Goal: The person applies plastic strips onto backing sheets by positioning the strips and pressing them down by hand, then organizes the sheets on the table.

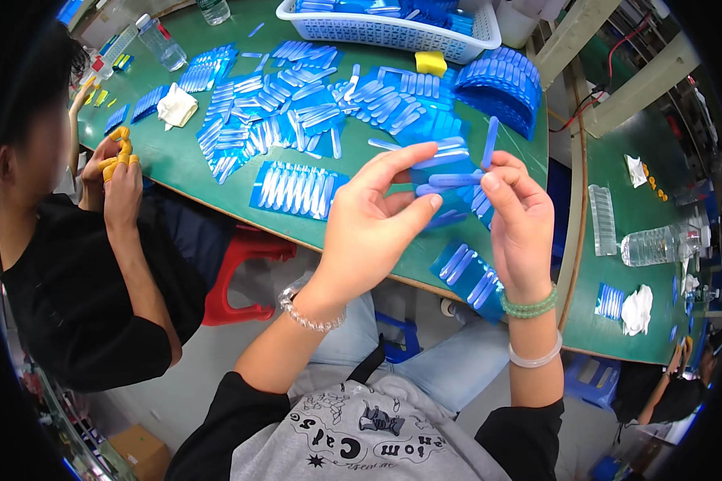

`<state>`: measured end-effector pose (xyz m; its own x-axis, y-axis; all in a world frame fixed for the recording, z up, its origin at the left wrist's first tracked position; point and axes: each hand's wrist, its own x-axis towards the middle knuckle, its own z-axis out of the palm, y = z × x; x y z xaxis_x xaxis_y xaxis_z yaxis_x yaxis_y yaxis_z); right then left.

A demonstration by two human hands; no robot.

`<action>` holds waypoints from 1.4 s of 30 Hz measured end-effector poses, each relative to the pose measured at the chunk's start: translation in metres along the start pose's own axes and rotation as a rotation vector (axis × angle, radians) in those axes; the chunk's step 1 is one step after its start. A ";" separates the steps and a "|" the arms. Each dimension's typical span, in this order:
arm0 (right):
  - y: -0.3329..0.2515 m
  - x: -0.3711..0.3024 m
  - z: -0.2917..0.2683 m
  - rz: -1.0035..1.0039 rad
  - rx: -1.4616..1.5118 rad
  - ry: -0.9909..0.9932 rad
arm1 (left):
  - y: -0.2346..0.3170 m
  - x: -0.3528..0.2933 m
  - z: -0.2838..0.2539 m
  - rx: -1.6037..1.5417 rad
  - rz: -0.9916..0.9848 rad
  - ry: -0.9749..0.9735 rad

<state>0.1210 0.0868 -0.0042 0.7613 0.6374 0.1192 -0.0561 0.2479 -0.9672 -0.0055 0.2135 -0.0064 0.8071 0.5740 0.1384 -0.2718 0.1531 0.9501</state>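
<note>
Green counter [172, 152]: we count one white basket [393, 36], one yellow block [431, 63]. Left fingers [401, 160], slightly parted, hold blue strips [449, 152]; right fingers [503, 196] pinch one strip [490, 143].

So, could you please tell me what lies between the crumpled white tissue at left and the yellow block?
In the head view, overlapping blue sheets bearing slim blue strips lie between the crumpled white tissue and the yellow block.

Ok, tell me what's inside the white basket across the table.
The white basket holds a heap of blue strips, visible over its near rim. Whatever lies beneath them is covered, and the picture's upper edge cuts off the rest.
</note>
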 end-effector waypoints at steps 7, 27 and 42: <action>0.005 0.005 0.004 0.008 0.037 -0.022 | 0.000 0.001 0.004 -0.008 0.072 -0.003; 0.003 0.003 0.001 -0.017 -0.015 -0.047 | 0.002 0.000 0.005 0.086 0.114 0.005; -0.004 0.000 0.000 -0.406 -0.670 0.034 | 0.006 -0.001 0.009 0.002 0.027 0.104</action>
<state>0.1215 0.0861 -0.0002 0.6586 0.5655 0.4964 0.6248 -0.0434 -0.7796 -0.0036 0.2066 0.0019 0.7405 0.6584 0.1346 -0.2922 0.1351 0.9468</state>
